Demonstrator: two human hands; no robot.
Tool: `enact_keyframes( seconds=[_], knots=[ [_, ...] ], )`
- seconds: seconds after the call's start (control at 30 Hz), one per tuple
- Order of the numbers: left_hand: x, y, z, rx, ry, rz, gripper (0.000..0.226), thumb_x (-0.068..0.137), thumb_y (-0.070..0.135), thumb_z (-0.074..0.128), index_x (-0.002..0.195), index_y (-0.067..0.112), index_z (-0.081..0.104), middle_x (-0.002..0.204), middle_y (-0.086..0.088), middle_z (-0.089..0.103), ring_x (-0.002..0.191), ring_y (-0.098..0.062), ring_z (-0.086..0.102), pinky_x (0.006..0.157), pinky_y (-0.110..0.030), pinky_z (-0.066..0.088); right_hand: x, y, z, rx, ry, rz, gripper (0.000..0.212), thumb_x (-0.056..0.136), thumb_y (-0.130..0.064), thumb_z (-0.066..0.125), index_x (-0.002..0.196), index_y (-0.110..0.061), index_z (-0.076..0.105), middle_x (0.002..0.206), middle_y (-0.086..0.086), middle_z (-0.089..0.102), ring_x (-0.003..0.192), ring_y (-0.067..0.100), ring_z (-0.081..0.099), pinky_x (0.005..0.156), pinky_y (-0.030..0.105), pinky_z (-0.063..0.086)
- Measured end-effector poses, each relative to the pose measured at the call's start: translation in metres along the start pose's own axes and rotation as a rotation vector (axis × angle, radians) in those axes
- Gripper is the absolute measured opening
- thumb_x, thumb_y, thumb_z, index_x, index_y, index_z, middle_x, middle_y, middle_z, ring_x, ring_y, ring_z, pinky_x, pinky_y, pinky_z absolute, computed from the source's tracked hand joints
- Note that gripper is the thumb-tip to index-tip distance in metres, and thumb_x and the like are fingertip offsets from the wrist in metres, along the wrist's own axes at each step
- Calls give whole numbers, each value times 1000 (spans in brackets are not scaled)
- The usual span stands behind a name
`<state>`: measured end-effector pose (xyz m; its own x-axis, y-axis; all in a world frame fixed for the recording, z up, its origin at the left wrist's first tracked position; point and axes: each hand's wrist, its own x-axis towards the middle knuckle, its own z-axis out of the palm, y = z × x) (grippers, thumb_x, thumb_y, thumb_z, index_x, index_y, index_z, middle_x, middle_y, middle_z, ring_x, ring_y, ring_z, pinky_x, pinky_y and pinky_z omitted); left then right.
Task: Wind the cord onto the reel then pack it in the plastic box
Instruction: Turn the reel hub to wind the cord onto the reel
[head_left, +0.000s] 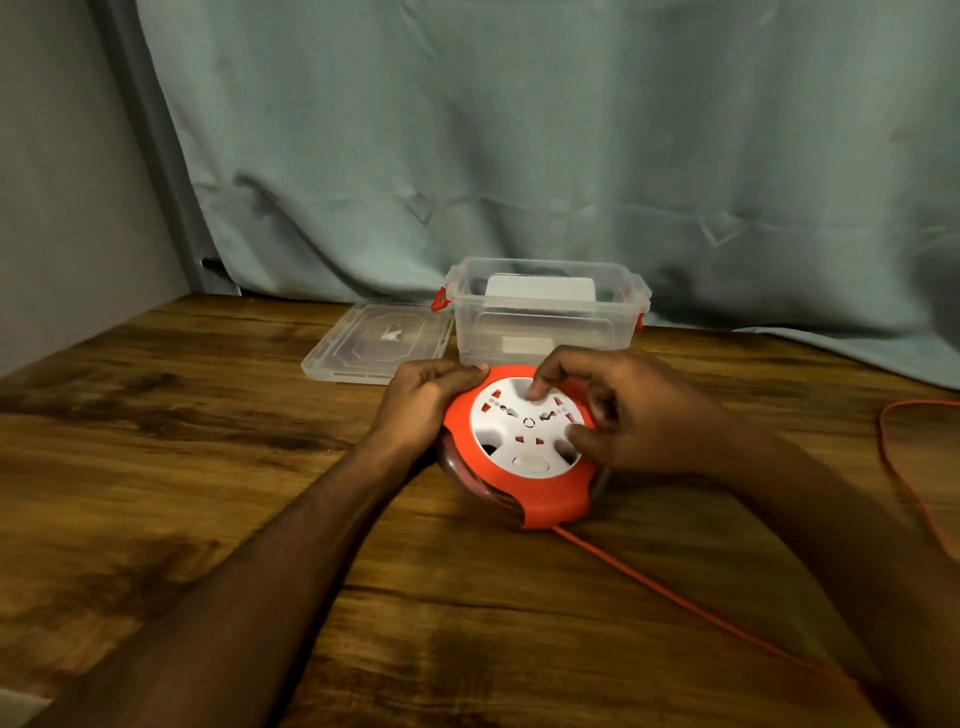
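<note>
The reel (524, 452) is lying flat on the bench (208, 467) just in front of you, its white socket face turned up inside the orange housing, and the plastic box (545, 317) is standing open right behind it. Your left hand (421, 402) is curling round the reel's far-left rim, a closed grip that is steadying the housing. Your right hand (618, 410) is reaching over the white face with its fingers bent, one fingertip dipping into a recess near the top and another pressing down by the right edge; it is closed on the face, apparently ready to turn it. The cord (691, 608) is trailing out of the near edge of the reel, running across the bench toward your right and looping back along the far right side, so a good length is seemingly waiting to be wound.

The reel is looking like rigid moulded plastic, probably light and a little slick, so keep holding the rim and driving through the recesses. The cord is looking thin and limp and may kink or snag, so feed it in slack. The lid (379, 343) is lying flat to the left of the box, touching it, and a pale curtain (571, 130) is hanging behind
</note>
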<state>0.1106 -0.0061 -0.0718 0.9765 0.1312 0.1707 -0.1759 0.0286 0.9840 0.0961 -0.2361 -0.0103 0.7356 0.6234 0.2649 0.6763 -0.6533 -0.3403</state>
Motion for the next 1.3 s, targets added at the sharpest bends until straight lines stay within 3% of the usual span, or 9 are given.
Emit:
enact_keyframes(
  seconds=[0.1, 0.23, 0.37, 0.53, 0.7, 0.8, 0.93, 1.13, 1.3],
  knots=[
    [-2, 1, 0, -19, -37, 8, 25, 91, 17, 73, 83, -7, 76, 87, -38, 70, 69, -37, 66, 69, -41, 53, -1, 6, -5, 95, -73, -12, 53, 77, -21, 88, 119, -37, 59, 104, -35, 67, 64, -18, 59, 47, 11, 46],
    [-3, 1, 0, -16, -67, 6, 31, 93, 16, 71, 90, -14, 73, 90, -38, 71, 69, -36, 67, 66, -36, 55, 1, 8, -6, 33, -73, -31, 74, 71, -39, 91, 128, -51, 45, 125, -24, 66, 92, -8, 68, 63, 18, 60],
    [-1, -2, 0, -2, -73, -11, 31, 92, 20, 71, 81, -9, 76, 81, -33, 73, 62, -33, 68, 64, -34, 55, -2, 1, -3, -1, -16, -25, 75, 63, -52, 92, 118, -48, 41, 104, -22, 69, 84, -6, 67, 59, 19, 57],
    [0, -6, 1, -29, -40, -15, 36, 93, 21, 71, 86, -14, 73, 84, -36, 71, 62, -33, 67, 62, -33, 55, -3, -8, 10, -217, 123, -64, 51, 63, -65, 81, 79, -29, 49, 67, -13, 60, 61, 3, 56, 50, 22, 36],
    [3, -8, 1, -56, 1, -17, 33, 91, 19, 73, 86, -13, 75, 82, -34, 73, 60, -32, 69, 62, -33, 56, 1, -13, 23, -270, 172, -1, 58, 66, -70, 75, 60, -19, 47, 55, -11, 52, 58, 3, 53, 52, 21, 27],
    [3, -8, 1, -62, -3, -22, 31, 92, 19, 72, 89, -12, 76, 83, -31, 75, 66, -35, 71, 67, -37, 58, 4, -19, 30, -299, 208, 63, 62, 70, -74, 70, 54, -20, 45, 52, -11, 43, 56, 3, 44, 57, 26, 32],
    [1, -6, 1, -48, -35, -14, 31, 93, 20, 71, 92, -11, 76, 85, -29, 76, 71, -38, 73, 69, -39, 59, 7, -24, 35, -232, 186, 130, 64, 70, -77, 63, 49, -18, 48, 56, -11, 51, 71, 10, 59, 66, 32, 51],
    [0, -4, 0, -16, -38, -8, 35, 94, 21, 69, 90, -13, 74, 85, -32, 74, 67, -36, 70, 63, -34, 57, 1, -14, 20, -100, 159, -40, 22, 83, -42, 76, 94, -29, 62, 72, -26, 56, 65, -4, 53, 58, 18, 38],
    [0, -2, 2, -34, -34, 5, 41, 92, 18, 70, 84, -22, 66, 70, -26, 68, 52, -27, 59, 55, -29, 47, -5, -5, -1, -40, -28, -127, 55, 79, -11, 79, 127, -27, 58, 90, -60, 45, 79, -25, 52, 56, 5, 40]
  ],
)
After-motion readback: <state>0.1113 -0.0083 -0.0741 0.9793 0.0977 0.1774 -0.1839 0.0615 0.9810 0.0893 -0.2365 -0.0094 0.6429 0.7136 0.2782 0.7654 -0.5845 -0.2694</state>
